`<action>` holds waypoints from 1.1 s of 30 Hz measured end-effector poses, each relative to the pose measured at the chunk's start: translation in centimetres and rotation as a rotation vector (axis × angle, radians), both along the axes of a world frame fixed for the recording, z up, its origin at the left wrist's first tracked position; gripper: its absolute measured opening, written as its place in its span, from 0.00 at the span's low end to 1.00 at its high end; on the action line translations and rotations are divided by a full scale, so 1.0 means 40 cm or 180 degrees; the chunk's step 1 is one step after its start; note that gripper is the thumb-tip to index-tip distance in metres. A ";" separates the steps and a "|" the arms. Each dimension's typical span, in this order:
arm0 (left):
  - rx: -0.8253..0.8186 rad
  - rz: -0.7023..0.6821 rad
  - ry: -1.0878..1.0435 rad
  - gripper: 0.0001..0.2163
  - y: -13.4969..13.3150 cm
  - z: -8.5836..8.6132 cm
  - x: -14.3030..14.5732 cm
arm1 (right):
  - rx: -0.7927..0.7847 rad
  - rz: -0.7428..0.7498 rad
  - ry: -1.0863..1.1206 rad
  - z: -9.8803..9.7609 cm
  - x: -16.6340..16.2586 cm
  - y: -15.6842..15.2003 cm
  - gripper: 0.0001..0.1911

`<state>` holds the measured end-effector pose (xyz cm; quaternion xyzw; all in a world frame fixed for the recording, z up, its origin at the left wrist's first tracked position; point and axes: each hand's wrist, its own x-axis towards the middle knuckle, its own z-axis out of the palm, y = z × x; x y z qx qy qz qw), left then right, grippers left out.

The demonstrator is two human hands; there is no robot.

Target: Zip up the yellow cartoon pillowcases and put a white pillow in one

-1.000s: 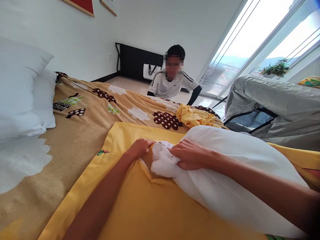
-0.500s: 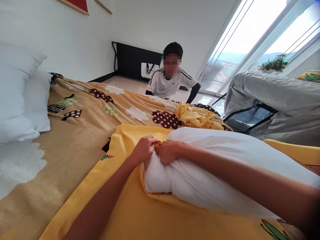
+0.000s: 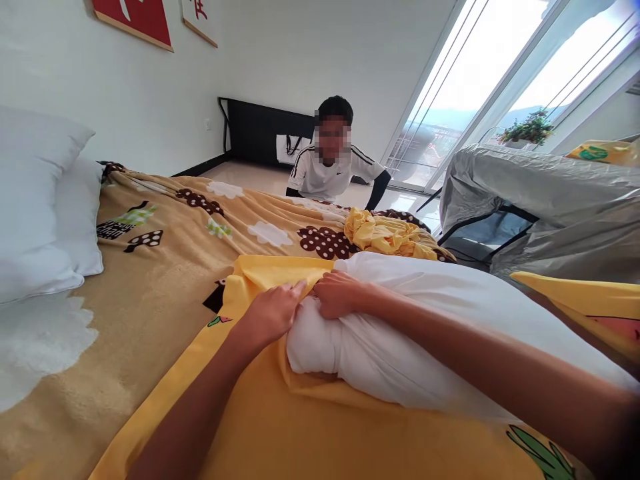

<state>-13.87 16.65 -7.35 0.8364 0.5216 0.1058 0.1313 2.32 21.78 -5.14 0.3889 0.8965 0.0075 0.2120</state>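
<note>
White pillow (image 3: 425, 333) lies along the yellow pillowcase (image 3: 280, 427), spread on a bed under a tan blanket (image 3: 165, 253) printed with clouds and spotted mushrooms. Bright room: white wall, red-framed pictures (image 3: 135, 20) up high, a tall window (image 3: 490, 87) with a potted plant (image 3: 525, 127) outside, and a grey cover (image 3: 550, 200) draped over a frame. Two more white pillows (image 3: 40, 207) are stacked well away from the fingers. A crumpled yellow cloth (image 3: 385, 237) sits just beyond the fingertips, and past it a person in a white shirt (image 3: 330, 177) leans at the far edge of the bed.

The pillow looks soft and plump, its near corner squashed into a rounded lump just under the fingers. The right hand (image 3: 340, 293) is curled tight, pinching that corner. The left hand (image 3: 273, 313) lies with fingers loosely extended, tips against the pillowcase's folded edge right beside the pillow corner; whether it truly grips the cloth I cannot tell.

The pillow's far end runs under the right forearm and out of frame. The yellow edge between the two hands is mostly hidden.
</note>
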 end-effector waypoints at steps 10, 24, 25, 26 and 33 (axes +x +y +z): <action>-0.0326 -0.1039 0.1214 0.09 -0.163 0.023 0.095 | 0.0565 0.0090 0.0388 -0.014 0.008 -0.056 0.22; 0.0266 -0.0574 0.0769 0.14 -0.282 -0.133 0.031 | 0.1491 0.0546 0.0775 0.000 -0.020 -0.215 0.17; 0.0234 -0.0619 0.0676 0.14 -0.277 -0.123 0.030 | 0.1459 0.0523 0.0707 0.001 -0.015 -0.247 0.15; 0.0220 -0.0659 0.0600 0.15 -0.273 -0.115 0.030 | 0.1464 0.0509 0.0667 -0.003 -0.006 -0.283 0.14; 0.0691 -0.1030 0.0492 0.21 -0.259 -0.122 0.027 | 0.2487 0.0357 0.1046 -0.109 0.111 -0.479 0.28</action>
